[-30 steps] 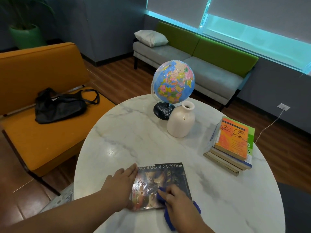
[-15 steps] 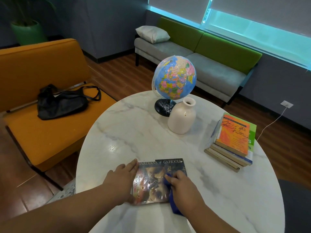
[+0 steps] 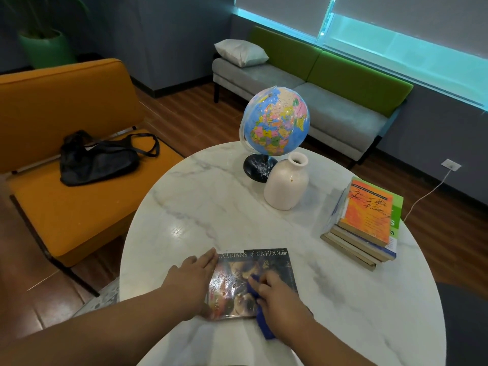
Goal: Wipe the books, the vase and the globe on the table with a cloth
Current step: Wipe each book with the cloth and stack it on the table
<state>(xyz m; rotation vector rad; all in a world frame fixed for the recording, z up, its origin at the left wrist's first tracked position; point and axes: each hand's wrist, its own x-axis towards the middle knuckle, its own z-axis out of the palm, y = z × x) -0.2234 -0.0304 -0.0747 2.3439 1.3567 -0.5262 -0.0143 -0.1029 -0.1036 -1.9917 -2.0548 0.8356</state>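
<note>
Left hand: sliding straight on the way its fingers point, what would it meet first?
Bare marble table first, then probably the white vase, near its base; depth makes this uncertain. The left hand rests flat along the book's left edge.

Left hand (image 3: 192, 283) flat on left edge of Guardians of Ga'Hoole book (image 3: 266, 262); right hand (image 3: 282, 299) holds blue cloth (image 3: 264, 327) on its cover. Globe (image 3: 276, 121) and white vase (image 3: 286, 184) behind, book stack (image 3: 367, 223) at right.

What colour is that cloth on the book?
Dark blue. The cloth shows best in the head view, under the right hand.
</note>
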